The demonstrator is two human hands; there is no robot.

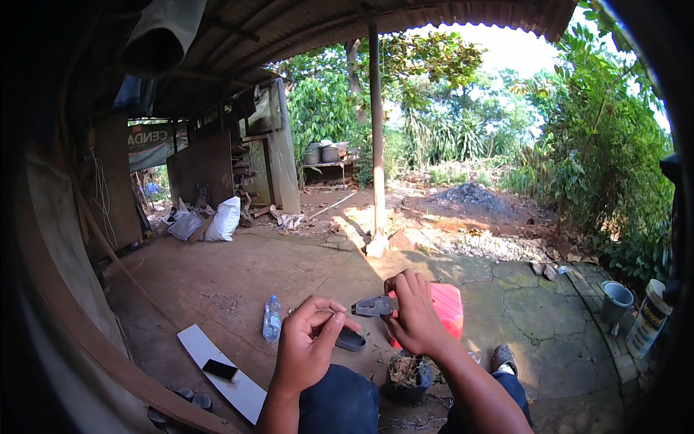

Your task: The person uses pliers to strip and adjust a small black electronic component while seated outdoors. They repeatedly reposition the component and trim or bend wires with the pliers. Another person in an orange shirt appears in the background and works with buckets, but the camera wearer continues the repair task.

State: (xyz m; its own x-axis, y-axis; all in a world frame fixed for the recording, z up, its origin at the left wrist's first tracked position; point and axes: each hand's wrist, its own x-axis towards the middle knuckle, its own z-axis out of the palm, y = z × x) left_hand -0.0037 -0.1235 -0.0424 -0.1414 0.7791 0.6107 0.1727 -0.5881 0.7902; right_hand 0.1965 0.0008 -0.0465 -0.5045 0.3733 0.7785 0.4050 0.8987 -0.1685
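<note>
pliers [371, 307]: dark grey | stool [448, 307]: red | trousers [338, 401]: dark blue | bottle [271, 322]: clear, blue cap [273, 299] | phone [220, 370]: black | board [244, 395]: white | planter [407, 394]: black | bucket [614, 311]: grey | tub [639, 344]: white, black-and-yellow label [649, 318] | sack [223, 219]: white | post [377, 130]: brown | shoe [504, 356]: grey | heap [471, 197]: grey

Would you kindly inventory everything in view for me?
Pliers: one, dark, in right hand
Plastic stool: one, red, beyond right hand
Potted plant: one, black container, below right hand
Bottle: one, clear, left floor
Board: one, white, lower left
Phone: one, black, on board
Buckets: two, grey/white, far right
Sacks: at least two, whitish, back left
Footwear: several pieces, dark, foreground
Foliage: plentiful, green, background
Legs: two, navy trousers, bottom
Left hand: one, bare, centre
Right hand: one, bare, centre
</note>
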